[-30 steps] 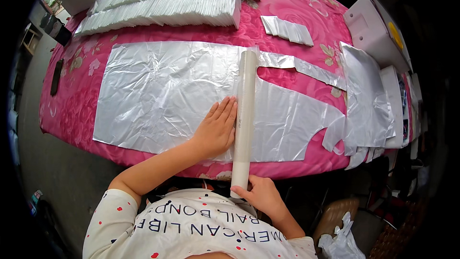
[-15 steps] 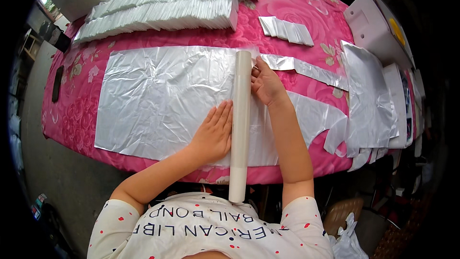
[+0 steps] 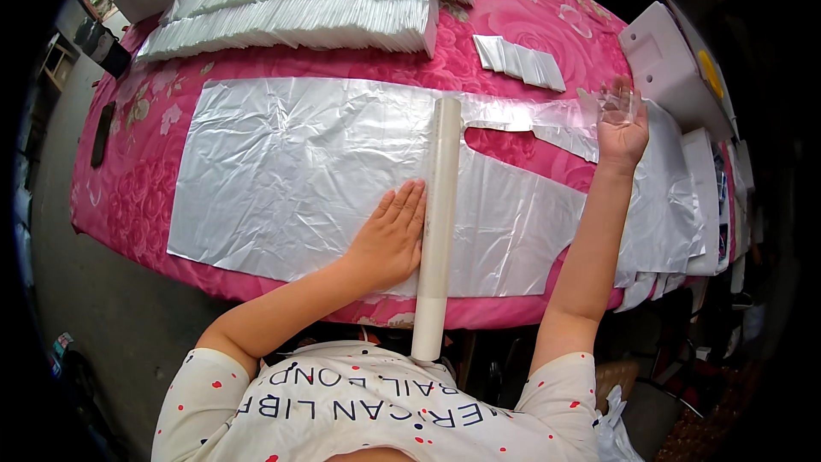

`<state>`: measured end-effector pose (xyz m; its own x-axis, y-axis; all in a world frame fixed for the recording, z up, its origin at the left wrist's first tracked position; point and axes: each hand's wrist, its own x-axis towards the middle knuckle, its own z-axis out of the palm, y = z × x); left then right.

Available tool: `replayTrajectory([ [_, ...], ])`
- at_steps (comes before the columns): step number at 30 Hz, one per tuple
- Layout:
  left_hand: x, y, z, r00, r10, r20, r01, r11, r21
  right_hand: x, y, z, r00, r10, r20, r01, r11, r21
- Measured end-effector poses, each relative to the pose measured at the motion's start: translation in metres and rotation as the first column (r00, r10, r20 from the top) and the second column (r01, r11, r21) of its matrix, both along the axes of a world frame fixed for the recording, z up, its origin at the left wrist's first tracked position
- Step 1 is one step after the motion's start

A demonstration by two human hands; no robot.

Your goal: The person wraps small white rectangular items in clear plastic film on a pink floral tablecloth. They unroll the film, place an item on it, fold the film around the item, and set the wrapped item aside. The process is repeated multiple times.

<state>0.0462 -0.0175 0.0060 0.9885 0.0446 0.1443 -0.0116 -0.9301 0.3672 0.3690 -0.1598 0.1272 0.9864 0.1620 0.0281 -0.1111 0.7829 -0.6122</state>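
Observation:
A silvery translucent plastic sheet point(image 3: 282, 180) lies spread on the table, with a cut-out and strap-like strips on its right side. Across it lies a long pale roll or tube point(image 3: 440, 205), its near end jutting past the table edge. My left hand point(image 3: 391, 239) rests flat on the sheet, fingers stretched out against the roll's left side. My right hand point(image 3: 623, 124) is at the far right, palm up, by the end of the upper strip point(image 3: 564, 124). Its fingers look apart, partly veiled by clear film; I make out no firm grip.
Rows of folded white packets point(image 3: 299, 8) fill the far left, and a few more folded pieces point(image 3: 519, 62) lie far right of centre. White foam boxes point(image 3: 667, 60) stand at the right beside stacked plastic sheets point(image 3: 663, 197). A dark bar point(image 3: 103, 134) lies at the left edge.
My right hand has moved right from the roll to the strip's far end. The strips now lie spread out, baring the pink cloth in the cut-out. The roll has shifted slightly right with my left hand.

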Motion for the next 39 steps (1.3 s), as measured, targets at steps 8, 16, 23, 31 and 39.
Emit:
replayTrajectory([
  [8, 0.002, 0.004, -0.004, 0.991, -0.118, 0.061, 0.121, 0.992, -0.043, -0.218, 0.203, -0.057, 0.629, 0.701, 0.335, -0.434, 0.675, -0.597],
  [16, 0.008, -0.003, -0.025, 0.983, -0.005, 0.183, -0.015, 0.994, 0.108, -0.327, 0.263, -0.129, 0.074, 0.927, 0.369, 0.223, 0.345, -0.912],
  [23, 0.003, -0.005, -0.023, 0.978, 0.051, 0.202, -0.048, 0.999, -0.021, -0.3, 0.149, -0.05, -0.044, 0.855, 0.516, -0.054, 0.514, -0.856],
  [31, -0.006, 0.004, 0.003, 0.993, -0.01, 0.116, 0.037, 0.97, -0.239, -0.203, -0.011, -0.088, 0.168, 0.855, 0.49, 0.413, 0.39, -0.823],
  [39, -0.053, 0.076, 0.029, 0.901, 0.244, 0.359, -0.026, 0.856, -0.516, -0.251, 0.071, -0.075, -0.211, 0.919, 0.332, 0.409, 0.391, -0.824],
])
